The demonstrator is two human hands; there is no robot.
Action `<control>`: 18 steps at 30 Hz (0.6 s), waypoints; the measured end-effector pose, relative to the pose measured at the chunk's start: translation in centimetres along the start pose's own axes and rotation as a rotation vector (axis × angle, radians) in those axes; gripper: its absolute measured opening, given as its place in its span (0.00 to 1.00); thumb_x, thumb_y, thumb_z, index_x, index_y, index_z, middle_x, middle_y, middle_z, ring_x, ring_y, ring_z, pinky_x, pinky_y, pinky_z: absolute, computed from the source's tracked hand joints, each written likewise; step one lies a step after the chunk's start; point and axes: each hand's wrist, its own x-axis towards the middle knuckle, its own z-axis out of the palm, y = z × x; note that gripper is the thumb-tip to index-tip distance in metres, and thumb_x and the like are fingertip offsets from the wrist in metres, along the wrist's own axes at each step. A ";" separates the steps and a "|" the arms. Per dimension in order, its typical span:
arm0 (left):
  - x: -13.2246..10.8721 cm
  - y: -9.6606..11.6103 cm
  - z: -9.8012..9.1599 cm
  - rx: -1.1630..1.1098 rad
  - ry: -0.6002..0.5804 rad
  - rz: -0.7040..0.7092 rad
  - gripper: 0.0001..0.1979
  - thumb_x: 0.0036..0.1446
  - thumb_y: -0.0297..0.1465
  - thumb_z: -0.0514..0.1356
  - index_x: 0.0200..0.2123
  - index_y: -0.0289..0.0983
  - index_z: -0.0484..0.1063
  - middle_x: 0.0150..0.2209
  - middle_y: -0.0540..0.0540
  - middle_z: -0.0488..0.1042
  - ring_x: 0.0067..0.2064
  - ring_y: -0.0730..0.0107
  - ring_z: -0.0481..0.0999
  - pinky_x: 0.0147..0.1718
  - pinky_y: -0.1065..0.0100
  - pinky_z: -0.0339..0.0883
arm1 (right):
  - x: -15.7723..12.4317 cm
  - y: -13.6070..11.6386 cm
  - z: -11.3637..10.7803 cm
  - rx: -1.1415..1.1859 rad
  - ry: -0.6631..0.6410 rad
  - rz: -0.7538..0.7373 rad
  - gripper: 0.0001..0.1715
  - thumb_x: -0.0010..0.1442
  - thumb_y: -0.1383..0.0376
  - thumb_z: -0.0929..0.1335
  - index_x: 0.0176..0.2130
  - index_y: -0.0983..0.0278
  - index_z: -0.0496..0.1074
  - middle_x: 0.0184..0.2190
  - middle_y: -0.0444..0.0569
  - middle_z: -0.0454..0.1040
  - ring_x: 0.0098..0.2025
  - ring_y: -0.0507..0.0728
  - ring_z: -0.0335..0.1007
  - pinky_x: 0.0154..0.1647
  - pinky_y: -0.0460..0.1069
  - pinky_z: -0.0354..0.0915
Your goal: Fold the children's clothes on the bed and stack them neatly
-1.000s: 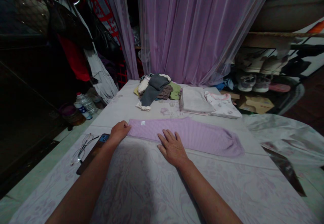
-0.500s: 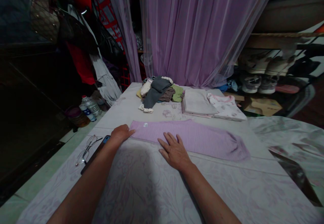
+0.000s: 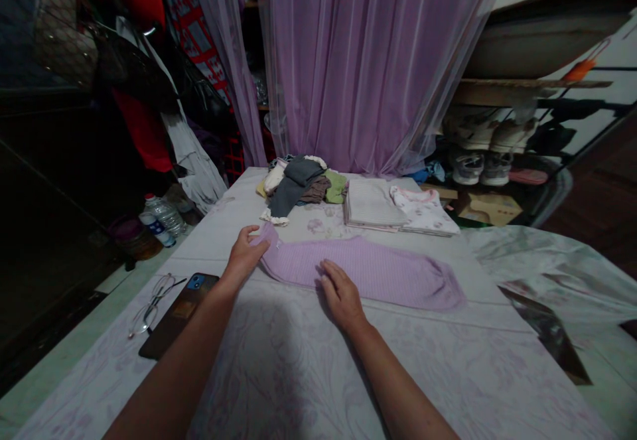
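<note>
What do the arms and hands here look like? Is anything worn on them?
They are a person's own. The left hand and right hand are bare, with slender fingers and no gloves; no rings or watch can be made out. The visible forearms are uncovered, without sleeves, cables or clear markings.

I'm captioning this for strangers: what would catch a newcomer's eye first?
The tall purple fabric curtain dominates the background. In front, a long, finely striped lilac garment lies across the pale floral cover, its left end lifted in the left hand. Beyond sits a rumpled, multicoloured clothes heap.
</note>
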 end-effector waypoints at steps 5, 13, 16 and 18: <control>-2.8 2.4 6.8 0.117 -0.063 0.225 0.22 0.49 0.31 0.64 0.49 0.40 0.65 0.37 0.50 0.78 0.36 0.69 0.77 0.38 0.69 0.68 | 1.6 0.8 -1.7 0.720 0.224 0.585 0.23 0.55 0.49 0.69 0.45 0.60 0.74 0.47 0.53 0.78 0.49 0.61 0.74 0.53 0.59 0.68; -8.4 1.9 15.3 0.237 -0.462 0.432 0.15 0.54 0.27 0.60 0.46 0.43 0.68 0.47 0.48 0.78 0.51 0.67 0.77 0.48 0.68 0.69 | 3.3 1.0 -7.6 1.052 0.177 0.916 0.19 0.57 0.50 0.69 0.41 0.60 0.69 0.29 0.45 0.75 0.28 0.52 0.74 0.31 0.48 0.73; -8.0 1.0 14.6 0.268 -0.487 0.499 0.13 0.58 0.29 0.57 0.47 0.42 0.69 0.47 0.47 0.79 0.51 0.68 0.77 0.50 0.66 0.69 | 3.6 1.9 -8.0 0.772 0.127 0.855 0.26 0.51 0.57 0.74 0.48 0.60 0.69 0.33 0.45 0.76 0.27 0.52 0.72 0.27 0.46 0.70; -7.0 0.3 13.6 0.375 -0.428 0.554 0.13 0.60 0.30 0.55 0.48 0.39 0.70 0.48 0.44 0.78 0.51 0.65 0.76 0.53 0.62 0.67 | 3.9 2.4 -7.7 0.524 0.101 0.785 0.35 0.48 0.61 0.74 0.54 0.62 0.67 0.35 0.47 0.76 0.30 0.53 0.72 0.29 0.47 0.69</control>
